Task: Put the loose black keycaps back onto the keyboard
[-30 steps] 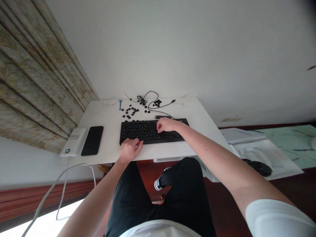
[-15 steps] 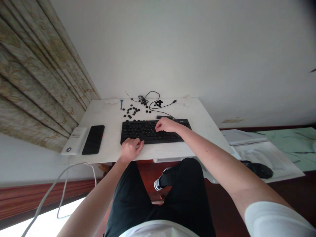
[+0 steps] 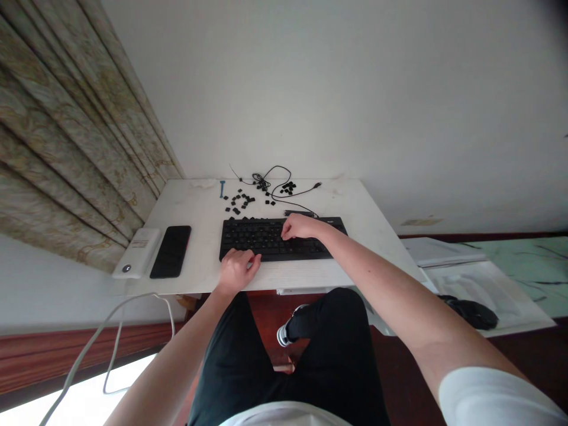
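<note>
A black keyboard (image 3: 252, 239) lies on the white desk, parallel to its front edge. My left hand (image 3: 237, 269) is at the keyboard's front left edge, its curled fingers gripping the edge and the thumb pointing right. Over the middle of the keys, my right hand (image 3: 299, 226) is closed with fingertips pressed together and touching down among the keys. Anything in that pinch is too small to see. Behind the keyboard lie loose black keycaps (image 3: 236, 210), more keycaps (image 3: 288, 188) near the cable and a small blue tool (image 3: 222, 189).
A black cable (image 3: 288, 198) with a USB plug (image 3: 316, 185) coils behind the keyboard. At the left are a phone (image 3: 171, 251) and a white box-like device (image 3: 136, 253). A black mouse (image 3: 474, 313) rests on a lower white surface at right. Curtains (image 3: 80, 130) hang at left.
The camera view has shifted slightly, moving the scene a little to the right. Both hands keep their places on the keyboard, with the right fingertips still pinched over its middle.
</note>
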The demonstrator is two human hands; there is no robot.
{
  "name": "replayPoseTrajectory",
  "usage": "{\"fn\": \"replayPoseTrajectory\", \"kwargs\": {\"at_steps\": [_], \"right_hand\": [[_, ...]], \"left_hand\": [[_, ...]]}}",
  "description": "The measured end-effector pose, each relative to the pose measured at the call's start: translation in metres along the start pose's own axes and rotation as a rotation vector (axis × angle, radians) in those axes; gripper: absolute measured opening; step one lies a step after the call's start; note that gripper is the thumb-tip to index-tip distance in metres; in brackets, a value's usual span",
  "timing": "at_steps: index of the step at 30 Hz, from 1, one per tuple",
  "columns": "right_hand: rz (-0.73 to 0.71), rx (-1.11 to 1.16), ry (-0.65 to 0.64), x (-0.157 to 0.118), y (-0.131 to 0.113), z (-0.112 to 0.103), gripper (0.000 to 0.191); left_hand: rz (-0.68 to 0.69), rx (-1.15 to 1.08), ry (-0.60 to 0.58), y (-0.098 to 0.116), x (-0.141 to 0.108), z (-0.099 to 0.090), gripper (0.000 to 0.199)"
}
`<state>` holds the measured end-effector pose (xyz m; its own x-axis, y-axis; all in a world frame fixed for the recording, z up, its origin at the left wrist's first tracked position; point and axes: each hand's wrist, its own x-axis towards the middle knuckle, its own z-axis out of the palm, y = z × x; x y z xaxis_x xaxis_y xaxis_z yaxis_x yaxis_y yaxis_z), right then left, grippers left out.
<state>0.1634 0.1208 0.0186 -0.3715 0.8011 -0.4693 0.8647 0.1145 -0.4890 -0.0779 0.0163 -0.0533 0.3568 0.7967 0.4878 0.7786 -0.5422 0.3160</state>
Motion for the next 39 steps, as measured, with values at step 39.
{"fn": "replayPoseTrajectory", "kwargs": {"at_steps": [39], "right_hand": [[0.114,0.004,-0.020,0.005,-0.006,0.000,0.022]], "left_hand": [[0.062,0.066,-0.006,0.003,0.009,0.009,0.023]]}}
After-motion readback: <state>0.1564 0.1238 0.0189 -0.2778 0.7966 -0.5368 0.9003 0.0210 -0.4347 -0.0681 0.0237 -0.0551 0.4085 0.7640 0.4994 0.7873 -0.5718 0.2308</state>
